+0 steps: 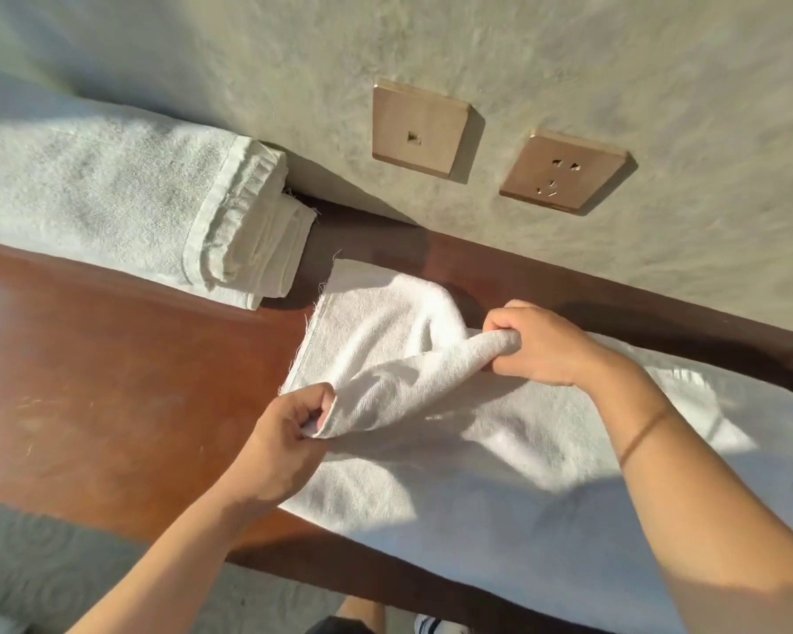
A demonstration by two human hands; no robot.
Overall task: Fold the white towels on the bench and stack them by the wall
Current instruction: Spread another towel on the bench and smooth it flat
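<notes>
white towel (500, 450) lies spread along the wooden bench (111, 382), its far end partly doubled over near the wall (568, 61). left hand (285, 441) pinches the near edge of the raised fold, thumb and fingers curled round the cloth; right hand (541, 345) grips the far edge, fingers wrapped over a bunched roll of terry. between the two hands the fabric sags in a soft trough — limp, light, no stiffness of its own, so it likely follows whatever the edges do. surface looks nappy, not slippery; a pinch should hold. frayed threads show at the hem, so best hold seems to be at the corners or hem line, both hands level — otherwise the fold probably lands skewed. folded stack (133, 199) already sits against the wall to the left, just beside the towel's end.
</notes>
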